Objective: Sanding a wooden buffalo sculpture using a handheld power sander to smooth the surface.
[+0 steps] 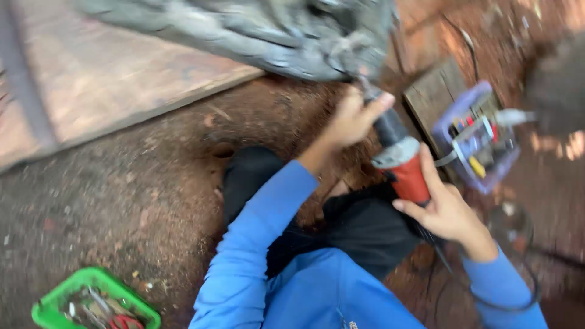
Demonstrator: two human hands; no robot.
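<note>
A: Fingers first, please.

B: I see my left hand (350,119) wrapped round the dark front grip of the power tool (399,159); my right hand (448,210) closes on its red rear body, thumb along the casing.

A: Where does the tool sit?

B: Between both hands, above my dark-clad knee, nose against a grey carved piece (256,30); purple basket (475,137) just right; green tray (94,301) lower left on reddish dirt; wooden board (116,79) upper left.
</note>
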